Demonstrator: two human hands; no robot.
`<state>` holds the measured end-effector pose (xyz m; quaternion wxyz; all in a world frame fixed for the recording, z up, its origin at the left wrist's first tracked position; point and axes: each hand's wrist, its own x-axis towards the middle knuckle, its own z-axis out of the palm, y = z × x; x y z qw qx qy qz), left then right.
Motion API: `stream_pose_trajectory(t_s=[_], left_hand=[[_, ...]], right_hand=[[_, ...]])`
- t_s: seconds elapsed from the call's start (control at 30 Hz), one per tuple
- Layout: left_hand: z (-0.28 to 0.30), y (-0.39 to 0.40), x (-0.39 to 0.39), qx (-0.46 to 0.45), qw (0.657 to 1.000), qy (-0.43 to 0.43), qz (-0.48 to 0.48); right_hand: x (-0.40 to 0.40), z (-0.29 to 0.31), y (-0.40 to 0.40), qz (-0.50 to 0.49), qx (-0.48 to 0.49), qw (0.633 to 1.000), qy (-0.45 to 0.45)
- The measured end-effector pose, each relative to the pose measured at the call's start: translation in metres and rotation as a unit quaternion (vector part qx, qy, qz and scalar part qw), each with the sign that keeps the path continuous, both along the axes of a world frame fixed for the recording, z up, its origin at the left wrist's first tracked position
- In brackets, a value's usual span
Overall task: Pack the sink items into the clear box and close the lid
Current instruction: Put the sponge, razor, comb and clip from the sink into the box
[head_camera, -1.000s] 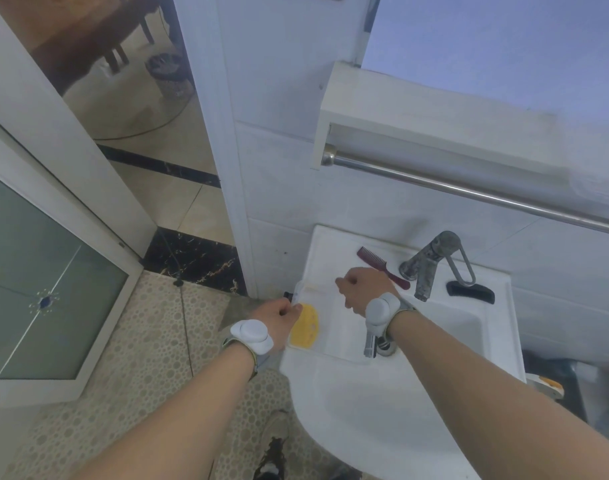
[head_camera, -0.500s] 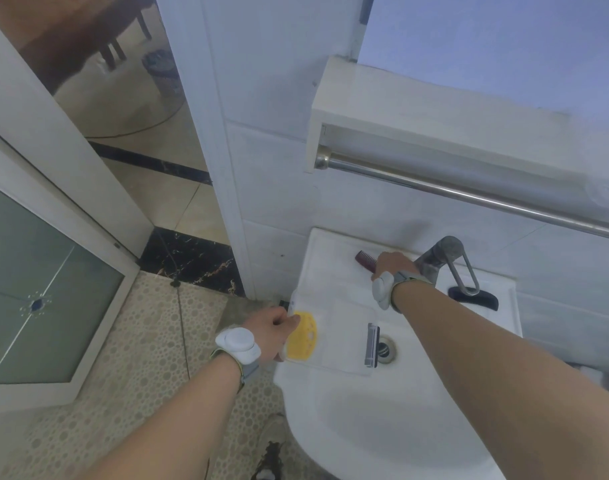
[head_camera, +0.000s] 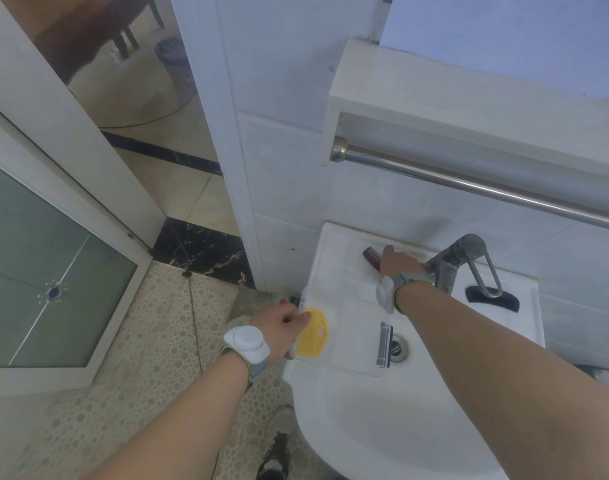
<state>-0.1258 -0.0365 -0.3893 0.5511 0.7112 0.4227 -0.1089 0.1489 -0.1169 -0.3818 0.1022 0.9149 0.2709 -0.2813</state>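
A clear box (head_camera: 348, 327) lies across the left side of the white sink (head_camera: 382, 427). Inside it are a yellow perforated piece (head_camera: 313, 336) at the left end and a black and silver razor (head_camera: 384, 344) at the right end. My left hand (head_camera: 282, 329) grips the box's left edge. My right hand (head_camera: 398, 265) rests on the dark red comb (head_camera: 371, 257) on the back ledge left of the tap, fingers closing over it. A black comb (head_camera: 491, 297) lies on the ledge right of the tap.
A metal tap (head_camera: 452, 261) with a loop handle stands at the sink's back centre. The drain (head_camera: 398, 348) sits beside the razor. A steel towel bar (head_camera: 469, 181) runs under a white shelf above. An open door and pebble-tile floor are to the left.
My right hand left the box, reached back over the sink and now lies on the dark red comb. The razor is uncovered in the box. My left hand stayed on the box's edge.
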Motion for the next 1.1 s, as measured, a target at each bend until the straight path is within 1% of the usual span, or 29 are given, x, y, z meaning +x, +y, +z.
stream_pose_trajectory(t_s=[0.17,0.37,0.53,0.63,0.73,0.87,0.97,1.03,1.1], left_hand=[[-0.001,0.001,0.000,-0.005,1.000,0.009,-0.010],[0.000,-0.001,0.000,-0.008,1.000,0.008,-0.004],[0.000,0.000,0.000,-0.017,1.000,0.001,0.014],[-0.001,0.000,-0.001,-0.018,1.000,0.000,0.011],[-0.004,0.001,-0.003,-0.029,0.999,-0.003,0.019],[-0.001,0.002,-0.005,-0.043,0.999,0.007,0.010],[0.007,0.001,-0.003,-0.061,0.998,0.014,0.000],[0.014,0.001,0.000,-0.068,0.998,0.016,0.008],[0.020,0.000,0.002,-0.067,0.998,0.020,-0.006]], right_hand=[[-0.002,-0.002,-0.002,-0.007,0.020,1.000,-0.001],[-0.004,-0.001,-0.002,0.003,0.000,1.000,-0.004],[-0.003,0.006,0.000,0.027,-0.006,0.999,-0.025],[-0.001,0.013,0.000,0.033,0.012,0.999,-0.036],[-0.003,0.023,0.000,0.040,0.051,0.998,-0.024],[-0.025,0.050,-0.005,0.088,0.149,0.985,-0.004],[-0.049,0.075,-0.014,0.124,0.187,0.974,0.028],[-0.062,0.088,-0.019,0.139,0.194,0.969,0.058],[-0.072,0.094,-0.025,0.170,0.159,0.969,0.078]])
